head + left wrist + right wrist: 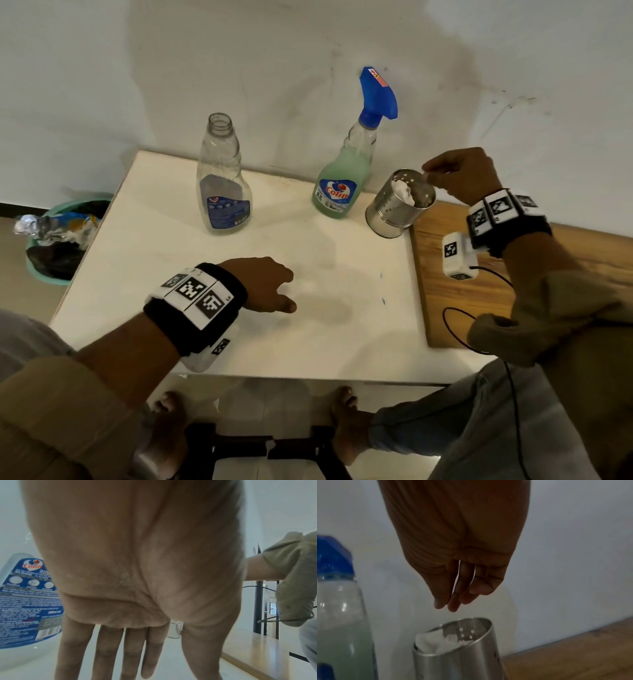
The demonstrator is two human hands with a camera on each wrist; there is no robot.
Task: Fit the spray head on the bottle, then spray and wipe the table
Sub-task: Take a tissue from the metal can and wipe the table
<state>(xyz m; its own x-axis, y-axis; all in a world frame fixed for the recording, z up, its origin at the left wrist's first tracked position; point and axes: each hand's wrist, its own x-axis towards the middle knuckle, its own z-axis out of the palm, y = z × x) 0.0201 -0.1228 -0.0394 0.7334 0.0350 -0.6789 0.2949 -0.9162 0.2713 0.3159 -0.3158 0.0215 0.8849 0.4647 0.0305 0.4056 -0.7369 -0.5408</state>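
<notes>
On the white table (171, 329) stands an uncapped empty clear bottle (222, 178) (25, 601). To its right is a bottle of green liquid (344, 174) (339, 615) with a blue spray head (376, 92) (332, 557) fitted on it. A perforated steel cup (399, 205) (462, 660) (175, 628) holds a crumpled white cloth (406, 192) (436, 642). My right hand (459, 174) (452, 605) hovers just above the cup's rim, its fingers gathered, pointing down and holding nothing. My left hand (263, 284) (120, 655) lies flat on the table with straight fingers.
A wooden surface (462, 274) (573, 655) adjoins the table on the right, with a black cable (455, 329) over it. A green bin (58, 240) full of rubbish sits on the floor to the left. The wall is close behind the bottles.
</notes>
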